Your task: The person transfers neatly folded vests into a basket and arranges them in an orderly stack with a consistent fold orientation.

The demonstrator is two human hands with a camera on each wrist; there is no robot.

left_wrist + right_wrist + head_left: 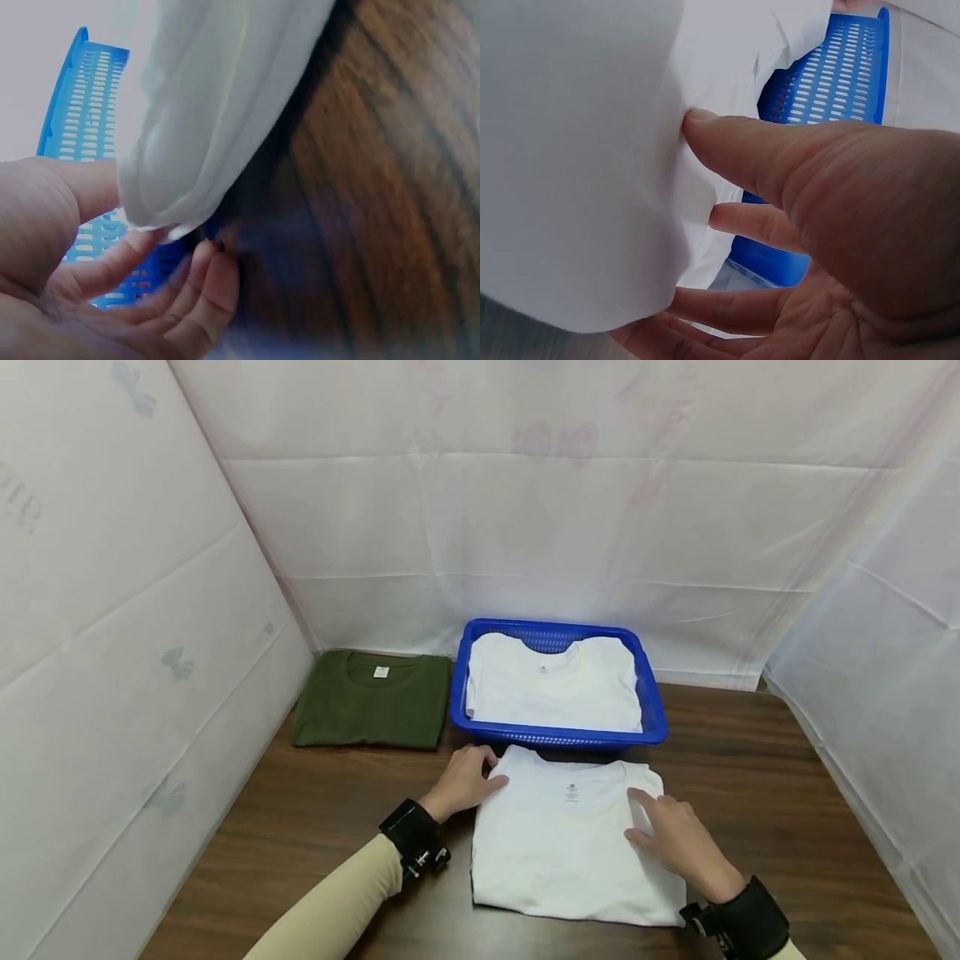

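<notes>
Folded white T-shirt (562, 868), left hand (467, 783) pinching 10 o'clock shoulder, right hand (681, 839) gripping 2 o'clock side, blue basket (558, 737) at 12.

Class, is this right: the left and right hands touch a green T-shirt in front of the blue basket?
Wrong colour: the head view shows the left hand and right hand touching a white T-shirt in front of the blue basket.

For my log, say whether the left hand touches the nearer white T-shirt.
Touching: the left wrist view shows the left hand pinching the nearer white T-shirt.
</notes>
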